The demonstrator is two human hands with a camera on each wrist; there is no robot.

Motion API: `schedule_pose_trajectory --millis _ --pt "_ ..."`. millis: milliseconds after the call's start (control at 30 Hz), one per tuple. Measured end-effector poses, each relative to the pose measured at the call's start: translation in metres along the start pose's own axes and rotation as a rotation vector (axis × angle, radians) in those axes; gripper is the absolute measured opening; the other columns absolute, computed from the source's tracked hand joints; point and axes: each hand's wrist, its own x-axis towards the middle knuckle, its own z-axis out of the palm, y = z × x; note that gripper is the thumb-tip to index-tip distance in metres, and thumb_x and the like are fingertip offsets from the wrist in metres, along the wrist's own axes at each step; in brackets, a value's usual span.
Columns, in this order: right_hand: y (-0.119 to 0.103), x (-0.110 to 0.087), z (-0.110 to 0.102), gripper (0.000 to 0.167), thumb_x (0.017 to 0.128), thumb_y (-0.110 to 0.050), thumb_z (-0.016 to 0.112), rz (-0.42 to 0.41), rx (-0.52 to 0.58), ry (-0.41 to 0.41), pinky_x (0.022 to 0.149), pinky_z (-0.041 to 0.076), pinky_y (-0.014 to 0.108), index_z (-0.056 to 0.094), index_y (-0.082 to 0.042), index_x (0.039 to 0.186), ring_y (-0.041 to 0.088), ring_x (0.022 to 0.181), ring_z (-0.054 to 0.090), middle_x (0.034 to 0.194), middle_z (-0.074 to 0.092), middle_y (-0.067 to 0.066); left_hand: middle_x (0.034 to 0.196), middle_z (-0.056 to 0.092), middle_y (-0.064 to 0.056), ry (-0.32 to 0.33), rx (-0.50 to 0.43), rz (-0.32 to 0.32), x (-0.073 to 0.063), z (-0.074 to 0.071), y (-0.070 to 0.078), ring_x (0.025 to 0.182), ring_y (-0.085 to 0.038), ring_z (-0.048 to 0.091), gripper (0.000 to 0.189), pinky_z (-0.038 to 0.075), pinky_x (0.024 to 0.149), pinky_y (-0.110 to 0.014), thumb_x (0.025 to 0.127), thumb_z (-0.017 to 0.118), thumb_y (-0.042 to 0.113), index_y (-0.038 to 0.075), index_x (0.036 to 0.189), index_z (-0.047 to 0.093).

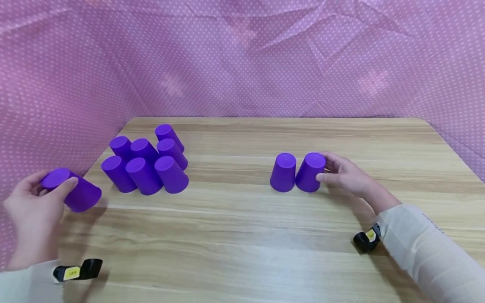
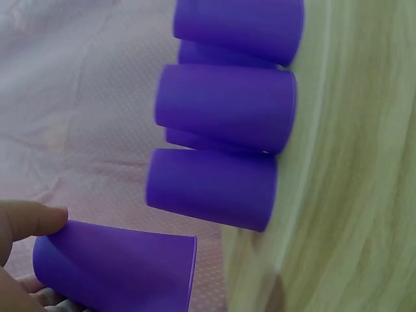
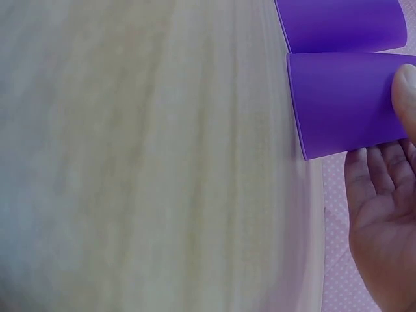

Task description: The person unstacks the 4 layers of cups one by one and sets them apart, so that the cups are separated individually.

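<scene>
My left hand grips a purple cup by its closed end, at the left edge of the table. That cup is tilted and appears raised off the wood; in the left wrist view the thumb presses on the held cup. Over on the right, my right hand holds another upside-down purple cup, thumb on the near side and fingers behind. Close beside it stands a second upside-down cup. The right wrist view shows the thumb on the gripped cup.
Several upside-down purple cups stand in a close group at the left of the wooden table. A pink dotted cloth hangs behind the table and along its sides. Each wrist carries a black strap device.
</scene>
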Motion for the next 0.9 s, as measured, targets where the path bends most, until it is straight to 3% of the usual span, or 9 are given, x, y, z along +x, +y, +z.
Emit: schedule_pose_trajectory --millis 200,367,500,633,900 --pt "0.0 0.0 0.0 0.056 0.087 -0.004 0.061 0.008 -0.02 0.007 0.087 0.049 0.018 0.034 0.008 0.135 -0.003 0.105 0.054 0.115 0.06 -0.006 0.107 0.057 0.015 -0.011 0.067 -0.018 0.011 0.01 -0.006 0.111 0.0 0.051 0.071 0.042 0.087 -0.003 0.072 0.079 0.009 0.018 0.135 0.045" --pt "-0.001 0.0 0.0 0.056 0.087 -0.005 0.061 0.019 -0.039 0.011 0.088 0.048 0.018 0.034 0.006 0.135 -0.003 0.105 0.054 0.124 0.055 0.016 0.099 0.054 0.016 -0.002 0.003 -0.028 0.018 0.018 -0.01 0.104 0.0 0.052 0.071 0.043 0.081 -0.002 0.072 0.078 0.005 0.017 0.134 0.046" --pt "-0.001 0.0 0.0 0.056 0.087 -0.004 0.06 0.017 -0.028 0.009 0.087 0.049 0.018 0.033 0.008 0.135 -0.002 0.105 0.054 0.12 0.058 0.007 0.099 0.053 0.015 -0.007 -0.021 -0.025 0.024 0.022 -0.014 0.102 0.0 0.051 0.071 0.043 0.076 0.0 0.073 0.077 0.004 0.016 0.134 0.044" --pt "0.0 0.0 0.0 0.056 0.087 -0.003 0.06 0.011 -0.02 0.013 0.087 0.049 0.018 0.034 0.008 0.135 -0.003 0.105 0.054 0.114 0.059 -0.004 0.097 0.054 0.016 -0.031 0.016 -0.011 0.029 0.027 -0.018 0.099 0.001 0.051 0.071 0.042 0.073 0.001 0.073 0.077 0.006 0.015 0.135 0.044" --pt "-0.001 0.0 0.0 0.055 0.087 -0.004 0.06 0.012 -0.028 0.013 0.087 0.049 0.019 0.034 0.007 0.135 -0.002 0.105 0.055 0.117 0.059 0.002 0.097 0.053 0.015 -0.046 0.015 -0.009 0.035 0.034 -0.02 0.099 0.001 0.05 0.07 0.042 0.074 0.0 0.073 0.076 0.003 0.014 0.135 0.045"
